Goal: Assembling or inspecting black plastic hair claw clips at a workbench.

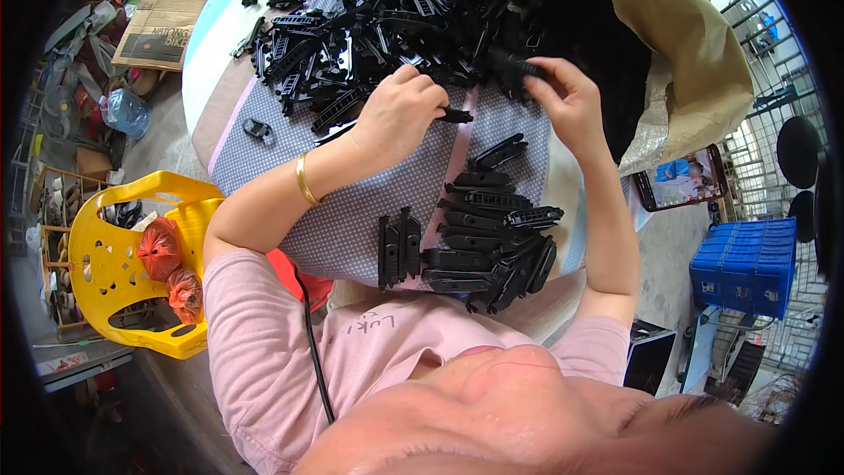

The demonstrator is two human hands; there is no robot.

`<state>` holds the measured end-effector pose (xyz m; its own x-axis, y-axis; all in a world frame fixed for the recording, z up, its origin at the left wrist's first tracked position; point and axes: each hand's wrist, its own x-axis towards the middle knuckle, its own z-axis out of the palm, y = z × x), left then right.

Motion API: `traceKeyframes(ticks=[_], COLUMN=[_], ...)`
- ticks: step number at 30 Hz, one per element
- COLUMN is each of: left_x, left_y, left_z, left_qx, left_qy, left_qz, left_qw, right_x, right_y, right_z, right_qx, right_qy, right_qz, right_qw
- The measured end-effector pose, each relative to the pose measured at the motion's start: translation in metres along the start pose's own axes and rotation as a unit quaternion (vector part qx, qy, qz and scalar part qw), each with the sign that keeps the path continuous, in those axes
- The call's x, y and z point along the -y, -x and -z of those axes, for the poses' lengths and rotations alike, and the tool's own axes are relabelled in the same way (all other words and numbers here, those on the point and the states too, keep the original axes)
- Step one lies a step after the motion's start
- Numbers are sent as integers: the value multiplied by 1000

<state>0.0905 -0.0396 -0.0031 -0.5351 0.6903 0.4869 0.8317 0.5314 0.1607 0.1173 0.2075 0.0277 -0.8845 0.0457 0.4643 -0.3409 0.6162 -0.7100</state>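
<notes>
My left hand (397, 121), with a gold bangle on its wrist, is closed over the patterned cloth; a slim black plastic part (455, 115) sticks out from its fingertips. To the right, my right hand (570, 104) pinches another black plastic part (512, 69), which is blurred against the dark pieces behind it. A large heap of loose black plastic parts (352, 44) lies just beyond both hands. Nearer my body, several similar parts are laid in a stacked group (466, 259), and a few stand side by side in a small row (399, 246).
A big brown paper sack (694, 44) gapes at the right, dark pieces inside. One small black piece (258, 130) lies apart on the cloth. A yellow chair (105, 255) with red bags stands left; a phone (681, 180) and blue crates (745, 266) are at the right.
</notes>
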Motion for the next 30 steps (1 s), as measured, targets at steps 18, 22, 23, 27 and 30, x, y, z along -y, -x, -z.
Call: traceKeyframes(ticks=[18,22,23,27,30], left_x=[-24,-23,-21,-21,-22], left_y=[-10,-5,-4,-4,-2], left_z=[41,32,32,30,23], left_qx=[19,-21,-21,14,18], left_qy=[462,316,316,268,233], left_qz=[238,133,134,101,71], left_qw=[854,939,939,958,970], right_x=[39,37,41,42,34], right_y=[28,31,31,27,30], right_z=[-19,-22,-21,-16,-18], right_qx=[76,96,96,87,153], right_qy=[27,26,25,96,117], right_qz=[214,210,210,234,225], right_qw=[973,973,973,963,955])
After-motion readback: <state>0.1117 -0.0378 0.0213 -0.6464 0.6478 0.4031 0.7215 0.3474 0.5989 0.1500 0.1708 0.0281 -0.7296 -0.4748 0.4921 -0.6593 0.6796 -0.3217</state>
